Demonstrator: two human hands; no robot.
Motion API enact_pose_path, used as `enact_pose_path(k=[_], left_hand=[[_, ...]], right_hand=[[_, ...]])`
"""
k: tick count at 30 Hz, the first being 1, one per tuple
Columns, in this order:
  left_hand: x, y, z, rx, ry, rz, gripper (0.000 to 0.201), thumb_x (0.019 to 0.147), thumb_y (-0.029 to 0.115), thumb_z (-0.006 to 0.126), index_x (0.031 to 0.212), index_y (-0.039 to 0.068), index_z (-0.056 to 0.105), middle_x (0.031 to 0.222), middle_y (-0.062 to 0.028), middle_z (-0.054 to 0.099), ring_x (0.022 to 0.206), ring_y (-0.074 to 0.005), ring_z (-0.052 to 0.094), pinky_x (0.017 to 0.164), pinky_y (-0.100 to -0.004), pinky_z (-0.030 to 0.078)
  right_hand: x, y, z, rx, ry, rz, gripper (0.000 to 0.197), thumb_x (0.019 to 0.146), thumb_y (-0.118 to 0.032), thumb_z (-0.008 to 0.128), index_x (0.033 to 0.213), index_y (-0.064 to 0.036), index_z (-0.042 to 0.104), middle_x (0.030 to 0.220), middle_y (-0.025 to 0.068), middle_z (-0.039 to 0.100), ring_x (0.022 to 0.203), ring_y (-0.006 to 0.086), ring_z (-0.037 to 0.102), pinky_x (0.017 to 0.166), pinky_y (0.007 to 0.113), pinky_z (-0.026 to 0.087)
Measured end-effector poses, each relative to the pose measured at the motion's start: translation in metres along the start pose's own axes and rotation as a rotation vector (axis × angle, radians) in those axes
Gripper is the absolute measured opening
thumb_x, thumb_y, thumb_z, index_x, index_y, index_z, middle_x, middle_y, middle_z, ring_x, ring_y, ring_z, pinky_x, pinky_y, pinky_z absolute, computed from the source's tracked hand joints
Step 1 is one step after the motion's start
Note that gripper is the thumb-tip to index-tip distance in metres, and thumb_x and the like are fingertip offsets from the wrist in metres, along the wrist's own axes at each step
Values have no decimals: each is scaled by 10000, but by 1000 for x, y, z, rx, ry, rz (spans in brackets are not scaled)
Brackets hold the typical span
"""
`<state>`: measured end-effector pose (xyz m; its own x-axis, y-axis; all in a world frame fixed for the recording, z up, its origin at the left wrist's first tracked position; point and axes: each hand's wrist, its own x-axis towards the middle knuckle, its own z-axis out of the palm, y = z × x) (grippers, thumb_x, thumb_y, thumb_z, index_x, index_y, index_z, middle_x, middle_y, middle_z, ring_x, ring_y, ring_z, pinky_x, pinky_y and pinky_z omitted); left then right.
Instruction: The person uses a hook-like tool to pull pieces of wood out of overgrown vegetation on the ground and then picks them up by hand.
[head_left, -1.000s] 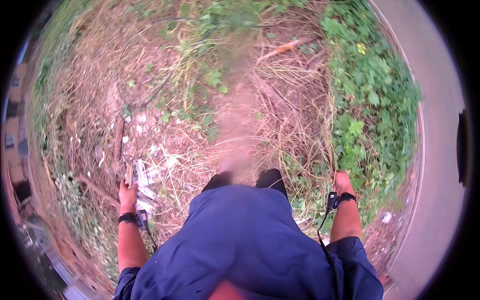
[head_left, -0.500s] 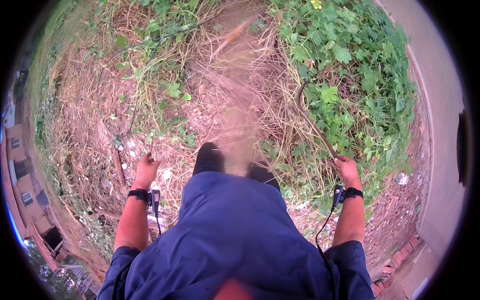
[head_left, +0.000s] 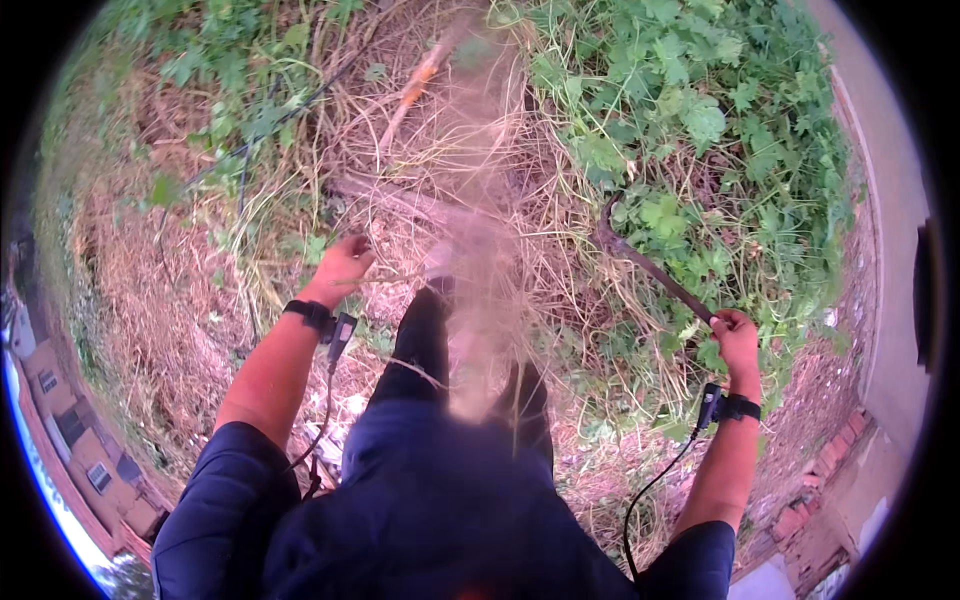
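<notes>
My right hand (head_left: pixel 737 340) is closed round the lower end of a dark, slim sickle (head_left: pixel 662 277). Its hooked far end lies against dry stems beside the green vines (head_left: pixel 665 215). To the left, my left hand (head_left: pixel 343 268) is held out over the dry stalks (head_left: pixel 400 292), fingers a little bent and apart, with nothing seen in it. Whether it touches the thin stalk beside it I cannot tell. A hazy smear down the middle of the view blurs the ground between my feet.
A pale stick with an orange patch (head_left: pixel 415 92) lies ahead on the straw. A dark cable or vine (head_left: pixel 290 118) crosses the growth at left. Along the right runs a concrete edge (head_left: pixel 868 200), with broken bricks (head_left: pixel 815 480) at lower right. Buildings (head_left: pixel 85 440) stand far left.
My left hand has moved forward and inward, toward the middle. My right hand, still holding the sickle, has shifted to the right. The view has tilted slightly.
</notes>
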<state>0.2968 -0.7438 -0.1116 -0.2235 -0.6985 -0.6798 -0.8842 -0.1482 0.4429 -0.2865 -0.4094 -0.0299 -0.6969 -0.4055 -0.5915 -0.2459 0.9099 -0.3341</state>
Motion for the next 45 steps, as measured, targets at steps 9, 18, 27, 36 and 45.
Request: enact_pose_path(k=[9,18,27,36,45], left_hand=[[247,38,86,-414,-121,37,384,914,181,587,1237,-21,542,1160,-137,629,1042,-226,600,936,-318,449],[356,75,205,-1012,-191,-39,342,918,86,560,1236,-28,505,1061,-99,619,980,-177,590,853,-320,484],[426,123,231,-635,106,281,324,821,181,708,1050,-36,636,996,-114,677,863,-174,615,809,-286,473],[450,149,248,-457,-82,56,677,783,390,729,1251,-50,516,1158,-185,615,1034,-252,577,888,-373,465],[420,129,226,-448,-191,50,747,811,422,684,1310,-77,440,1265,-220,541,1184,-299,507,994,-368,413]], right_hand=[[39,-11,75,98,-21,270,238,840,-125,670,1055,-29,635,702,36,620,580,76,538,516,217,380],[34,-21,99,138,9,362,224,869,-114,656,1084,-63,619,710,-18,596,539,25,419,478,199,289],[45,-34,107,82,45,417,196,866,-87,638,1057,-55,605,716,-42,568,562,17,409,492,192,288],[45,-36,117,77,68,476,194,867,-65,632,1058,-50,601,701,-43,550,602,27,431,532,192,307],[43,-35,120,65,47,381,186,865,-48,627,1048,-46,599,694,-44,531,614,38,439,540,196,324]])
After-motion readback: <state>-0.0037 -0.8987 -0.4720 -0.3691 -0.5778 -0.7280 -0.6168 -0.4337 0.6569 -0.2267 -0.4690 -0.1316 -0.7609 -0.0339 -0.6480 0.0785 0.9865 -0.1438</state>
